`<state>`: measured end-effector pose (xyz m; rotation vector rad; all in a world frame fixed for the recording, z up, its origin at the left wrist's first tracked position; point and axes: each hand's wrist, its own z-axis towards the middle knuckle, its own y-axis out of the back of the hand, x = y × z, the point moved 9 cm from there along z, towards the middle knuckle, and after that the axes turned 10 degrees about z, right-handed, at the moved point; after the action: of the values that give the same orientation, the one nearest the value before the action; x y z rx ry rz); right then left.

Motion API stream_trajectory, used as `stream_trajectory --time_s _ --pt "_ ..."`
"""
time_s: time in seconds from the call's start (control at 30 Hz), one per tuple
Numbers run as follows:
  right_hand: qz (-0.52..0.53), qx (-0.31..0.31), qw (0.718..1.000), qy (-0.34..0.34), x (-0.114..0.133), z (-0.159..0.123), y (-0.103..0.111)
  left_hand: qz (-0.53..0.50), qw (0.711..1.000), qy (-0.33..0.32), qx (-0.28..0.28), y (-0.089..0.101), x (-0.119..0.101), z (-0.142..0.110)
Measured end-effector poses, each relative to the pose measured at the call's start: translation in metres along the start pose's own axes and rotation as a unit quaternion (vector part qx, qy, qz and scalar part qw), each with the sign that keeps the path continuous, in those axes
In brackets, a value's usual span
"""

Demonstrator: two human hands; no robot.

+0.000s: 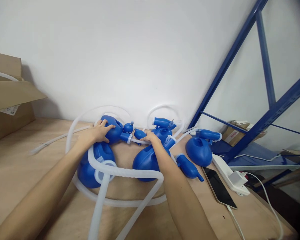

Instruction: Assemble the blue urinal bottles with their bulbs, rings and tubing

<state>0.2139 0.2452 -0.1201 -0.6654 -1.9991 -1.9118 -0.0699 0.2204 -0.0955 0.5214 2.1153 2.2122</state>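
Left hand (pixel 100 132): grip spread wide over a blue jug (pixel 115 134), far left on the counter (pixel 45 173) | Right hand (pixel 151 136): right there at a white tube (pixel 139 141), whether pinching, couldn't tell | Near left: second jug (pixel 86 173), hose (pixel 137 173) looping | Right: phone (pixel 220 187), cable (pixel 233 218) plugged in

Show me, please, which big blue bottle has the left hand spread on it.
The back-left bottle, near the wall: the left hand is spread over it. The front-left bottle is nearer the camera; the other big bottles are farther right.
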Motion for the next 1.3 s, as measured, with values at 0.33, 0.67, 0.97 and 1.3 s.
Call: stream_trajectory --time_s 0.33,0.67,0.97,1.3 --pt "0.080 -0.262 0.960 0.052 0.019 -0.032 0.064 0.019 0.997 0.073 -0.015 0.008 0.007 -0.011" --pt "0.223 -0.519 0.780 0.270 0.035 -0.115 0.113 0.037 0.996 0.082 -0.007 0.014 0.005 -0.020" --pt "0.142 -0.516 0.661 0.526 0.077 -0.213 0.132 -0.006 0.997 0.072 -0.015 0.004 0.022 -0.013" --pt "0.111 -0.526 0.630 0.561 0.083 -0.233 0.143 -0.112 0.992 0.003 0.052 -0.036 0.039 -0.001"
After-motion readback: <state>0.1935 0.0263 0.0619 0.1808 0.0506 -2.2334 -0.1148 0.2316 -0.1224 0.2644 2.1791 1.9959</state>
